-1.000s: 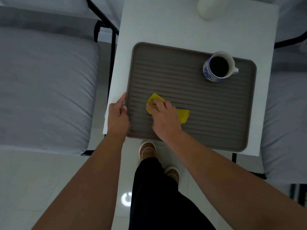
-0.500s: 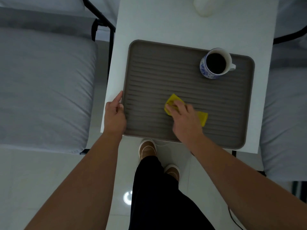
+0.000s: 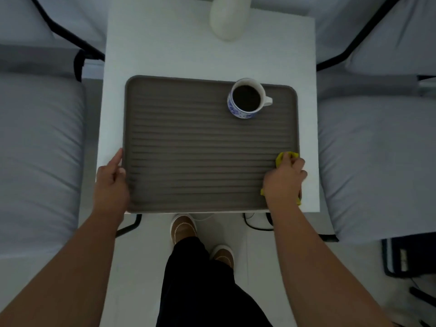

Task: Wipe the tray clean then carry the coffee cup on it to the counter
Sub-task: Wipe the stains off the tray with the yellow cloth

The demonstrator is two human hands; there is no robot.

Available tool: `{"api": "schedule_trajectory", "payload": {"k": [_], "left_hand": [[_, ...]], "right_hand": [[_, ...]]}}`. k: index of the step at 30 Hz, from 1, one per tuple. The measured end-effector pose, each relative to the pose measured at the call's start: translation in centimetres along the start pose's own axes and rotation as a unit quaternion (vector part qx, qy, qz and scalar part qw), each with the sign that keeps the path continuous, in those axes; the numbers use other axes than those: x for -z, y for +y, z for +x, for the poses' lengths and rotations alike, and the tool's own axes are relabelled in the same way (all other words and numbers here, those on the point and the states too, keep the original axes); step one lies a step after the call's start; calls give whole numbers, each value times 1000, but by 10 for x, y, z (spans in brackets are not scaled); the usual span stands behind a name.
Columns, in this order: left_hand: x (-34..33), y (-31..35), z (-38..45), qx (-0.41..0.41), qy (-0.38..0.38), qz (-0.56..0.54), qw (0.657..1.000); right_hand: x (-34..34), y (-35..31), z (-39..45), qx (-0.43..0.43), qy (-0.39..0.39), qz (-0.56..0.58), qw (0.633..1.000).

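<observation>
A brown ribbed tray [image 3: 200, 147] lies on a small white table [image 3: 165, 43]. A blue-and-white coffee cup [image 3: 246, 99], full of dark coffee, stands upright in the tray's far right corner with its handle pointing right. My left hand [image 3: 111, 182] grips the tray's left rim near the front corner. My right hand [image 3: 284, 178] sits at the tray's right rim near the front, closed over a yellow cloth [image 3: 282, 158] that peeks out above and below the fingers.
A white rounded object [image 3: 227, 17] stands at the table's far edge. Grey cushioned seats [image 3: 37, 149] with black frames flank the table on both sides. My legs and brown shoes [image 3: 182, 228] are just in front of the table. A dark item [image 3: 408, 256] lies on the floor at right.
My right hand has slid the yellow cloth from the tray's front middle rightward to the right rim. My left hand stays on the left rim. The cup has not moved.
</observation>
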State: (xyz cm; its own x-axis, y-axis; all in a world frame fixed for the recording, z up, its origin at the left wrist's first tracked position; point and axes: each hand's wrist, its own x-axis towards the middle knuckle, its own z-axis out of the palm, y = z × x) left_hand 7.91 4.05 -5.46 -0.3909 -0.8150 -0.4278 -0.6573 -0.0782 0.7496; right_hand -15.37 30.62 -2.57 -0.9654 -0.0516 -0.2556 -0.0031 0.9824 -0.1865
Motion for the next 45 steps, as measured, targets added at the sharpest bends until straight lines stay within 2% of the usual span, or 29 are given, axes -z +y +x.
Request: {"api": "schedule_trajectory", "payload": {"k": [3, 7, 9, 14, 18, 22, 26, 30, 33, 37, 38, 40, 43, 45], "left_hand": [[3, -1, 1, 8, -6, 3, 1000], [2, 0, 3, 8, -11, -1, 1000], [1, 1, 3, 13, -10, -5, 1000], [2, 2, 3, 16, -17, -2, 1000], [2, 5, 1, 23, -18, 5, 1000], [2, 5, 0, 21, -17, 4, 1000], [3, 4, 0, 24, -17, 3, 1000], [4, 6, 1, 29, -14, -7, 999], [0, 15, -4, 20, -11, -14, 1000], [-3, 20, -11, 22, 5, 3, 1000], [-3, 20, -11, 23, 4, 5, 1000], [-2, 20, -12, 23, 1, 7, 1000], [-2, 20, -12, 21, 4, 10, 1000], [-2, 20, -13, 17, 7, 12, 1000]], "right_hand": [[-2, -20, 9, -2, 5, -8, 1000], [-2, -36, 15, 149, -12, -34, 988], [-1, -30, 23, 179, -12, -40, 983], [12, -25, 49, 58, -26, -47, 997], [9, -52, 29, 54, -45, -50, 996], [-5, -90, -5, 158, -87, -56, 982], [-20, -131, -35, 224, -124, -46, 966], [-32, -163, -57, 315, -139, -61, 937], [-35, -159, -55, 383, -137, -66, 911], [-31, -105, -37, 496, -147, -39, 855], [-30, -87, -32, 492, -136, -29, 859], [-23, -48, -21, 434, -96, -23, 895], [-6, 2, -8, 269, -42, -19, 962], [-2, 19, -10, 188, -1, -5, 982]]}}
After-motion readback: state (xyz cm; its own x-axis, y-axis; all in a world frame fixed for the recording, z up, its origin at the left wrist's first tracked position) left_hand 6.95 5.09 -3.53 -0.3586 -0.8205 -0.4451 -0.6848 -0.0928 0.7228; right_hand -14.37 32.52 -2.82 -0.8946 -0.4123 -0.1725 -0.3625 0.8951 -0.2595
